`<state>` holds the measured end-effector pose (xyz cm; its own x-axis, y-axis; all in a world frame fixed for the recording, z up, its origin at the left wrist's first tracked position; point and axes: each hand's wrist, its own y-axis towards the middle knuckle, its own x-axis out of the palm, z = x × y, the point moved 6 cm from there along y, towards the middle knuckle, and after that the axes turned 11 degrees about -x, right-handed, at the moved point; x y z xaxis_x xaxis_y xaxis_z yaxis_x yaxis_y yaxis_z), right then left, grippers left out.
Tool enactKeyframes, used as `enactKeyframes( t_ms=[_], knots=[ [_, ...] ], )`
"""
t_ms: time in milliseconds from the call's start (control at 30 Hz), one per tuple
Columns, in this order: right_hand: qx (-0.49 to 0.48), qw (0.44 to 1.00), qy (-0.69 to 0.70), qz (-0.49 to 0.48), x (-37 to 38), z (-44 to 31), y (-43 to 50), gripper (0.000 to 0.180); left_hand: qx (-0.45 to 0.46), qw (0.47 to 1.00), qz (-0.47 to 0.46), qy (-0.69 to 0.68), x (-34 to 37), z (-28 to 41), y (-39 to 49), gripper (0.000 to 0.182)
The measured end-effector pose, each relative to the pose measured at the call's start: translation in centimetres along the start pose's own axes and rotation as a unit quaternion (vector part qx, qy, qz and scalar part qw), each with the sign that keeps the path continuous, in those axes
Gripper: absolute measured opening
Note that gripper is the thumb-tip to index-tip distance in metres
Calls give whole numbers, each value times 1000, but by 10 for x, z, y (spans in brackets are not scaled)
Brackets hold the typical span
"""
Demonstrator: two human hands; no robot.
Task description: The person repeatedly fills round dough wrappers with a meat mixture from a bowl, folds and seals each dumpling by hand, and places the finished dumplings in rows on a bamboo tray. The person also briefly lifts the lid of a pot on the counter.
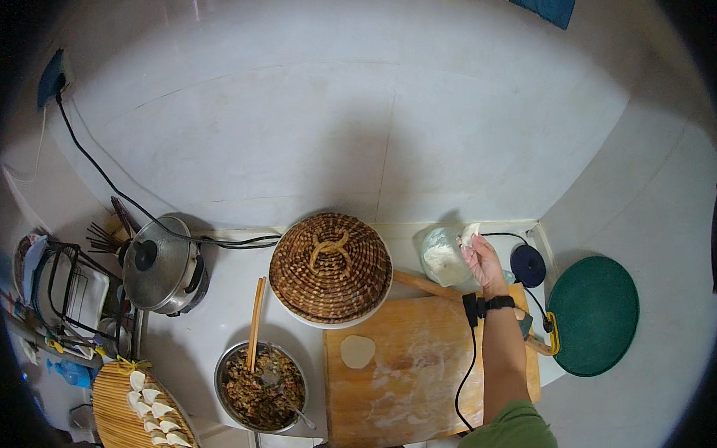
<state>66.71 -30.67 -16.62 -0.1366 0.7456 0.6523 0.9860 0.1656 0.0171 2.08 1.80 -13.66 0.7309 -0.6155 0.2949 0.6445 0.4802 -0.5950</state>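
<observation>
My right hand [484, 259] pinches a piece of white dough [469, 232] beside an open bag of flour [445, 259] near the wall. Below my forearm lies a floury wooden board [412, 374], with one round dough wrapper [357, 351] flat at its upper left. Left of the board stands a metal bowl of chopped filling [264, 392], with wooden chopsticks [257, 321] and a metal spoon [305, 419] in it. At the lower left, several folded dumplings [161, 409] rest on a slatted tray [115, 402]. My left hand is out of view.
A woven domed lid [331, 270] covers a white container behind the board. A wooden rod [424, 284] lies partly under the board's back edge. To the left are a lidded pot [155, 270] and a dish rack [89, 291]; at right, a green round lid [595, 315]. Black cables cross the area.
</observation>
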Motion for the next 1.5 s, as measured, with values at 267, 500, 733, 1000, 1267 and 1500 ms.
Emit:
enactKeyframes(
  t_ms=[267,500,733,1000,1267,1500],
  knots=[
    [-23,966,-13,-257,155,-31,-86,35,-77,991,64,-92,-16,-4,-6,49],
    [90,836,-338,-423,362,58,-201,32,-69,978,85,-176,-43,-4,-33,31],
    [61,612,-246,-749,567,212,-332,36,-22,980,137,-146,-62,-10,-101,45],
    [19,499,-277,-821,671,402,-453,32,13,919,303,-253,-114,-44,-159,37],
    [-164,308,-388,-853,670,447,-469,29,24,894,349,-280,-148,-87,-177,35],
    [-113,333,-386,-853,661,452,-461,29,13,905,340,-255,-157,-61,-175,37]
  ],
)
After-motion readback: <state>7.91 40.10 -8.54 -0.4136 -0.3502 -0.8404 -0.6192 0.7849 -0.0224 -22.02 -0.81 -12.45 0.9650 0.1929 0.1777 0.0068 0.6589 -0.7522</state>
